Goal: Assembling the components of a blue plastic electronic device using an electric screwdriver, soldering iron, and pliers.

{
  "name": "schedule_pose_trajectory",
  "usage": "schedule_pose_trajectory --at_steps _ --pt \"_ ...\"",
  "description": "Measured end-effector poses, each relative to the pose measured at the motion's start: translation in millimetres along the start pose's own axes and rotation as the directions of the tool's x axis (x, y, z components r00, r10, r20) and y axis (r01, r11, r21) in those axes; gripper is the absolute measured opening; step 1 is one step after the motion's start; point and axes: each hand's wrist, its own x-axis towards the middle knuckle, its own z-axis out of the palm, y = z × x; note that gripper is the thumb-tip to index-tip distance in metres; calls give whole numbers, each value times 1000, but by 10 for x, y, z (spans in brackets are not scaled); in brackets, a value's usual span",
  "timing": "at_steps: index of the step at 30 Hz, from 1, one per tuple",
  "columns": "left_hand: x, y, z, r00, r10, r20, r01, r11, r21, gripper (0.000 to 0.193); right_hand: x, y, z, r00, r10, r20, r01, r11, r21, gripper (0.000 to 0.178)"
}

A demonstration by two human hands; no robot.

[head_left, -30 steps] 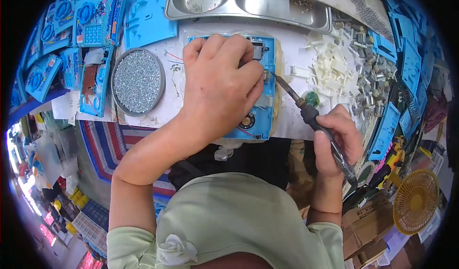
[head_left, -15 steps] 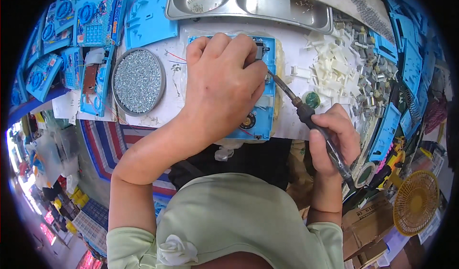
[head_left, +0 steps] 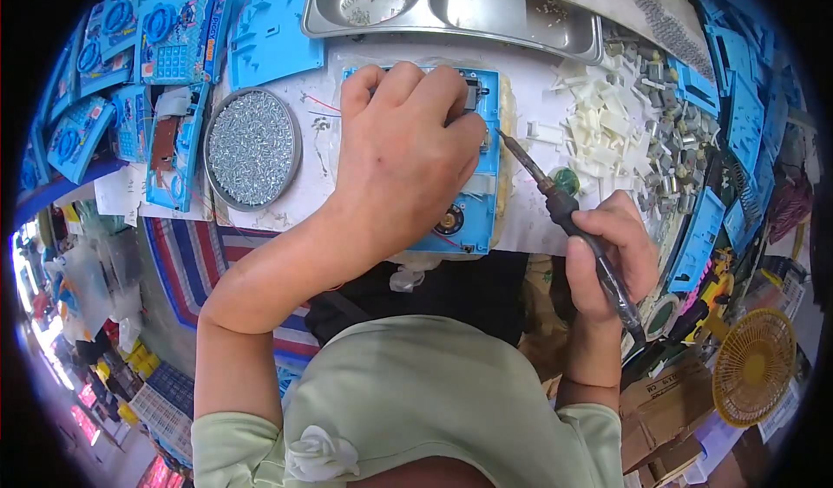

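My right hand grips a dark-handled soldering iron, its tip pointing up and left near the right edge of a blue plastic casing. Over that casing lies my left hand, fingers bent down and closed; the fingertips and whatever they pinch are hidden beneath it. A round black and gold part shows inside the casing, below my left hand. Thin red wires stick out to the left of the casing. Beside the iron's shaft sits a small round green container.
A round tray of small metal screws stands at the left, with blue printed panels behind it. At the back is a steel compartment tray. White plastic pieces and small metal motors lie heaped at the right, near a yellow fan.
The soldering iron's tip has drawn back slightly to the right, away from my left fingers. My left hand stays nearly in place on the casing.
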Motion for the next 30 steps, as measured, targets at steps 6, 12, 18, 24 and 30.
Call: schedule_pose_trajectory --at_steps 6,12,18,24,30 --pt "-16 -1 -36 999 1 32 -1 1000 13 14 -11 -7 -38 1000 -6 1 6 1000 -14 23" --pt "-11 -10 -38 999 24 29 -25 1000 18 13 -2 -40 -88 1000 -23 12 23 999 -34 24" --pt "-30 -14 -41 999 32 30 -34 998 44 14 15 -68 -90 999 -31 22 32 998 -53 23" --pt "-106 -300 -326 996 11 -90 -9 1000 22 18 -15 -62 -165 1000 -6 -11 5 998 -70 21" --pt "-291 -518 -743 957 -14 289 -42 981 187 20 28 -12 -124 999 -13 -48 11 1000 -25 21"
